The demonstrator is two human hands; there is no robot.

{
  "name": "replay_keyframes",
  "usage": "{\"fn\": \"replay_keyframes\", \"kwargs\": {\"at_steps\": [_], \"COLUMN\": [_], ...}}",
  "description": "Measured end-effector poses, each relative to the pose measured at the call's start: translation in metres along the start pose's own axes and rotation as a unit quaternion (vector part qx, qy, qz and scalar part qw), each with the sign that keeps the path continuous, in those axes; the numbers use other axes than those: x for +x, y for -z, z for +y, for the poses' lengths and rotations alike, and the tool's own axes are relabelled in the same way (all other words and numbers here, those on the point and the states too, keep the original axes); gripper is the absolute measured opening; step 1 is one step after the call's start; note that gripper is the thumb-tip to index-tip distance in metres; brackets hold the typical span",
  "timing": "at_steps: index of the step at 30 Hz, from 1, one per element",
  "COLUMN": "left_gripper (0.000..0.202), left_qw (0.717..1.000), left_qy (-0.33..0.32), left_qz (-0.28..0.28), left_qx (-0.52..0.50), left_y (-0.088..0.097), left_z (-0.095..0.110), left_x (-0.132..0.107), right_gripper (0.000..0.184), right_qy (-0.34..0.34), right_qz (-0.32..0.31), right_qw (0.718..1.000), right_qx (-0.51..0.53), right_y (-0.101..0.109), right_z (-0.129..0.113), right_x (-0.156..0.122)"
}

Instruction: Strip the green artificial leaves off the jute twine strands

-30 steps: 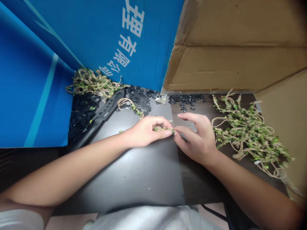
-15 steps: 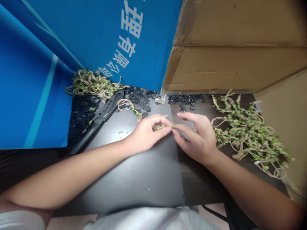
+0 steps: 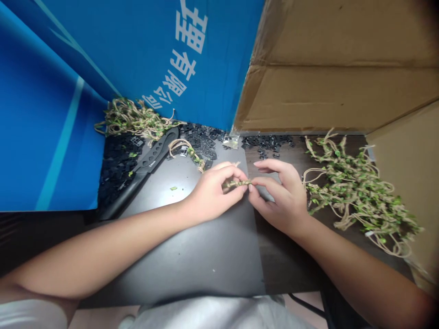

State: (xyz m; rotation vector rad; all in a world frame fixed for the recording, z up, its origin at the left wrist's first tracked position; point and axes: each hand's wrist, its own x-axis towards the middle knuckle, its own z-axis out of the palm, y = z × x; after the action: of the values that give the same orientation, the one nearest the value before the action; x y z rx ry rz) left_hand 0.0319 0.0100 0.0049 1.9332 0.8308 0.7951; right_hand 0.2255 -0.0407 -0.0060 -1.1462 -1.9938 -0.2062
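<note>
A blue printed board (image 3: pixel 51 114) and a cardboard box wall (image 3: pixel 336 68) close off the back of the dark surface (image 3: pixel 206 260), and the materials sit in piles to either side, so my hands work between them: a heap of leafy jute twine (image 3: pixel 356 192) at right, a smaller twine bundle (image 3: pixel 133 119) upper left, black plastic bits (image 3: pixel 118 176) below it. Mid-frame, my left hand (image 3: pixel 209 196) and right hand (image 3: pixel 283 196) hold a short leafy twine strand (image 3: pixel 236 183) between them, each grip clamped on one end to keep it level. Against the earlier frame, the strand sits slightly further right
</note>
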Motion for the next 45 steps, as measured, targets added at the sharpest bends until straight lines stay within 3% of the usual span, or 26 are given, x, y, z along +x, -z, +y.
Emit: {"fn": "replay_keyframes", "kwargs": {"at_steps": [4,15,27,38,45], "left_gripper": [0.011,0.01,0.007,0.009,0.006], "left_qw": [0.996,0.985,0.991,0.983,0.987], "left_qy": [-0.051,-0.086,-0.078,-0.103,-0.124], "left_qz": [0.027,0.048,0.047,0.051,0.06], "left_qx": [0.066,0.143,0.099,0.14,0.082], "left_y": [-0.001,0.0,-0.001,-0.003,-0.002], "left_z": [-0.001,-0.006,-0.009,-0.011,-0.01], "left_x": [-0.004,-0.007,-0.007,-0.009,-0.008], "right_gripper": [0.021,0.01,0.015,0.017,0.014], "right_qy": [-0.017,-0.106,-0.059,-0.059,-0.06], "right_qz": [-0.003,-0.089,-0.055,-0.119,-0.069], "right_qw": [0.999,0.971,0.991,0.982,0.988], "right_qx": [0.044,0.195,0.107,0.133,0.121], "right_y": [-0.002,0.003,-0.002,0.004,0.002], "right_z": [0.0,0.002,0.008,0.005,0.006], "right_x": [0.0,0.003,-0.002,-0.001,0.0]}}
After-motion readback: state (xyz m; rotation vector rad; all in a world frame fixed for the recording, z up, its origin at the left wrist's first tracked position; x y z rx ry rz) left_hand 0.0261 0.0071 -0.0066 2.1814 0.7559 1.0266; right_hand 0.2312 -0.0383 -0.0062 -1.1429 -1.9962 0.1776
